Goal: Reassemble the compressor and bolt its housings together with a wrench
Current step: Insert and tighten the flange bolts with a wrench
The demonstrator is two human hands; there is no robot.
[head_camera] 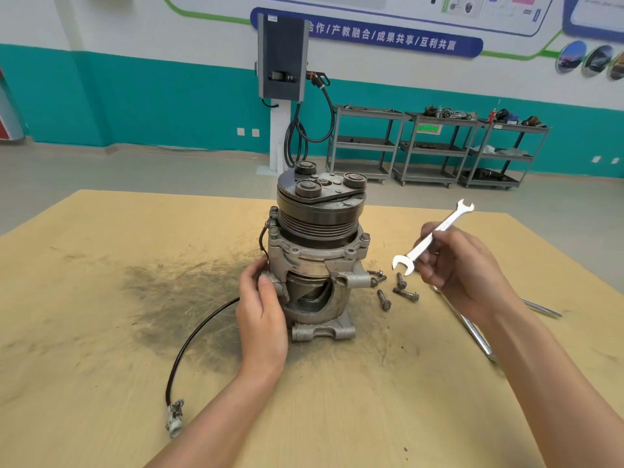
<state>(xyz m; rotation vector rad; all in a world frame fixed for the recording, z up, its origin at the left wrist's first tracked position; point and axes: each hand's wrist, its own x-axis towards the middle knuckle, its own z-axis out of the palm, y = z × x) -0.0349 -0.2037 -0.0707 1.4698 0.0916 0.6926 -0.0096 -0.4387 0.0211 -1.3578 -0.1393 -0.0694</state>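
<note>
head view showed the compressor (317,251) upright mid-worktop (101,298); my left hand (261,309) cupped its side to steady it, i judged, while right-hand fingers (435,261) pinched the wrench (430,239) aloft, loose bolts (401,292) beside the base.

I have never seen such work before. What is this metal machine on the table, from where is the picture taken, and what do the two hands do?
The one picture comes from a camera worn on the person's head, looking down at their own hands. The metal machine is a compressor, standing upright on a tan table, with a grooved black pulley on top. The left hand rests against its side and steadies it. The right hand holds a small open-ended wrench in the air, not on any bolt. Several loose bolts lie beside the compressor. A black cable runs from it across the table.
</note>
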